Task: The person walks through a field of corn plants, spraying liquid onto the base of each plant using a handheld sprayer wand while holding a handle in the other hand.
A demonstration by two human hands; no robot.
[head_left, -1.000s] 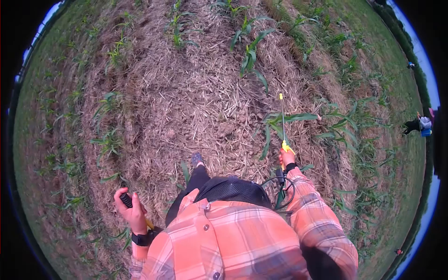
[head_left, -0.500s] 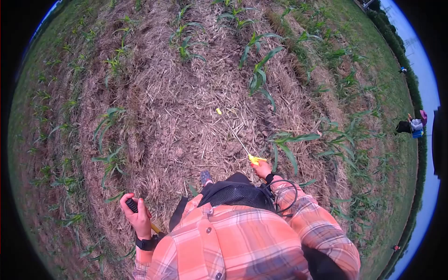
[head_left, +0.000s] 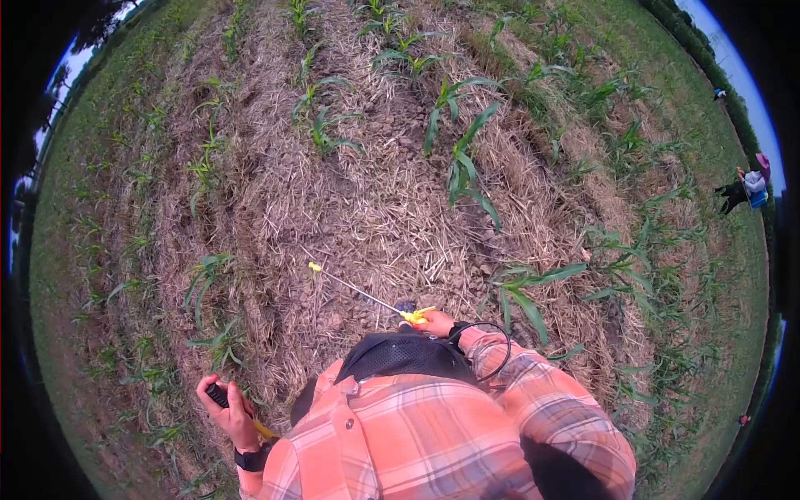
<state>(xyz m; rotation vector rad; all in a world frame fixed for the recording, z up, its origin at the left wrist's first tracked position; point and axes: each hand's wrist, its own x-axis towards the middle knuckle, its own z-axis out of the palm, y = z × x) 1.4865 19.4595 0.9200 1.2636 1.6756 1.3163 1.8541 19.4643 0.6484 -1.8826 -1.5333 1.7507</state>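
My right hand [head_left: 436, 324] is closed on the yellow handle [head_left: 415, 316] of a spray wand, just in front of my waist. Its thin metal rod [head_left: 358, 290] points up and left over the straw, with a yellow nozzle [head_left: 315, 267] near the far end. A black hose [head_left: 507, 342] loops beside my right wrist. At the lower left, my left hand [head_left: 236, 414] is wrapped round a black ribbed grip [head_left: 217, 395] on a yellow lever [head_left: 265, 431].
Rows of young corn plants [head_left: 463, 167] run ahead through straw-covered soil [head_left: 367, 200]. A leafy plant [head_left: 525, 292] stands close to my right arm. Another person [head_left: 754, 182] is at the far right, near the field's edge, with more people farther off.
My right hand has moved left and nearer my body, and the wand now points farther left. My left hand has shifted slightly down and left. The view has moved forward.
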